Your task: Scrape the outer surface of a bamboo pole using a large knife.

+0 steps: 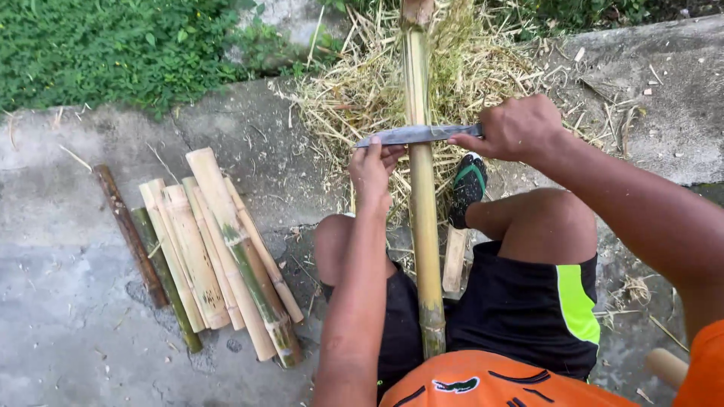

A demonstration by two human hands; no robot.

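A long yellow-green bamboo pole (422, 196) runs between my knees, away from me toward a heap of shavings. A dull metal knife blade (411, 135) lies flat across the pole. My right hand (519, 128) is closed around the knife's handle on the right side. My left hand (372, 172) pinches the blade's tip end on the left side of the pole. I sit in black shorts and an orange shirt.
A pile of pale bamboo shavings (362, 90) covers the concrete ahead. Several cut bamboo pieces (219, 249) lie side by side on the concrete to my left. A green-strapped sandal (467, 188) is on my right foot. Green plants (113, 45) border the slab.
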